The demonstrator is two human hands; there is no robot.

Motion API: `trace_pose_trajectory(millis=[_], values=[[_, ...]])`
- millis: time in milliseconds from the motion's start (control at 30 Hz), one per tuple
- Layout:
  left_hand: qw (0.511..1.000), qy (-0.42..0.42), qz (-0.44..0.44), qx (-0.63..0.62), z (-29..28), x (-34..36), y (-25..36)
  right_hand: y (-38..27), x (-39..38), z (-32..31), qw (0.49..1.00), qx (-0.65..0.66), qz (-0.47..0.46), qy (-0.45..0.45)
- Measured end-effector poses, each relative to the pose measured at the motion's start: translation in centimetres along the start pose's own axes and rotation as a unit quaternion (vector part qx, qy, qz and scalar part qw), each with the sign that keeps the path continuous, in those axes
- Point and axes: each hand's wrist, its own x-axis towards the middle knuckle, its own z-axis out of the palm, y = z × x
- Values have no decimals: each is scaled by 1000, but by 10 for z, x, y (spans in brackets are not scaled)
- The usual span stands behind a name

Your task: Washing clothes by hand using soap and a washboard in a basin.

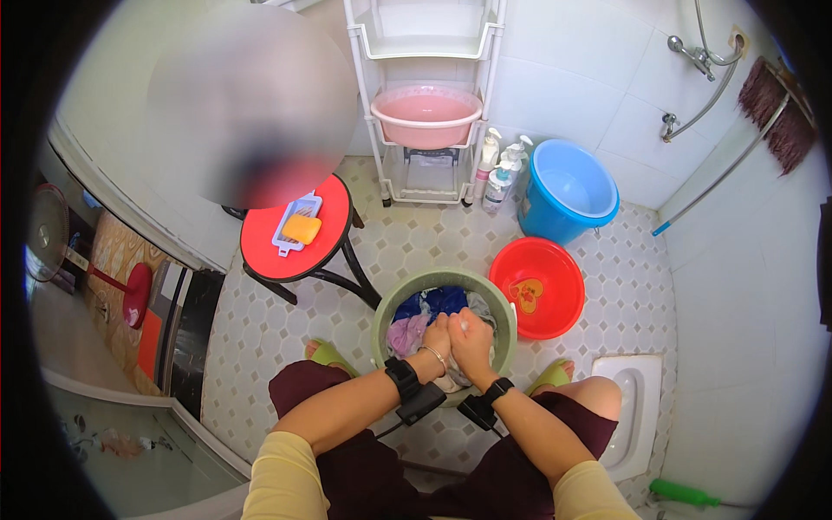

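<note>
A round green tub [381, 322] stands on the floor between my feet, with laundry in it. Blue cloth [444, 299] lies at its far side, pink-lilac cloth [406, 334] at its left. My left hand [436, 340] and my right hand [471, 340] are pressed side by side above the tub, both with curled fingers. Pale cloth [448, 381] shows just below the fists, and they appear to grip it; its part inside the fingers is mostly hidden. Each wrist wears a black strap with a small black box.
Right of the tub are a red basin [568, 299] and a blue bucket [555, 208]. A red-topped stool [322, 247] at the left bears a soap dish [295, 230] with orange soap [302, 229]. Pump bottles [496, 189] stand beside a white shelf rack [425, 192]. A squat toilet [631, 403] lies right.
</note>
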Motion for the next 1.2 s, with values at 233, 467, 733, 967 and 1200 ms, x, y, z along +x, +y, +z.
trace_pose_trajectory(millis=[233, 467, 733, 967, 1200], values=[[992, -38, 74, 94, -29, 23, 1, 54, 13, 9, 989, -26, 145, -23], [815, 2, 347, 464, -56, 10, 8, 7, 24, -23, 835, 361, 368, -193], [918, -215, 200, 266, -46, -1, 11, -23, 15, -33, 817, 391, 377, -193], [964, -264, -42, 10, -38, -13, 41, 13, 18, -40, 961, 169, 133, -176], [970, -224, 22, 90, -26, -21, 41, -2, 8, -42, 990, 55, -4, -129]])
